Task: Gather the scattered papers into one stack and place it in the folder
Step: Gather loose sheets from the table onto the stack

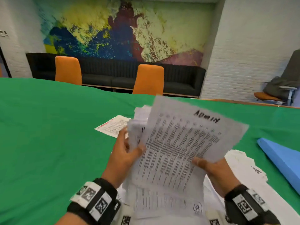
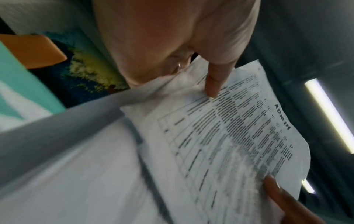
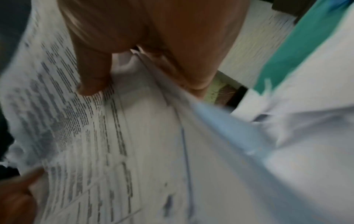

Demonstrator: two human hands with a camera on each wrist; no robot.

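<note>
Both hands hold a loose bundle of printed papers (image 1: 178, 143) up above the green table (image 1: 48, 135). The top sheet is a printed table headed "ADMIN" (image 2: 239, 136). My left hand (image 1: 128, 151) grips the bundle's left edge, thumb on the top sheet. My right hand (image 1: 209, 166) pinches the right lower edge, thumb on top (image 3: 91, 78). More white papers (image 1: 240, 169) lie on the table under and right of my hands. One sheet with red print (image 1: 113, 125) lies farther off. A blue folder (image 1: 282, 158) lies shut at the right edge.
Two orange chairs (image 1: 149, 80) stand at the table's far side, with a black sofa (image 1: 113, 73) and a painted wall behind. The left half of the green table is bare cloth.
</note>
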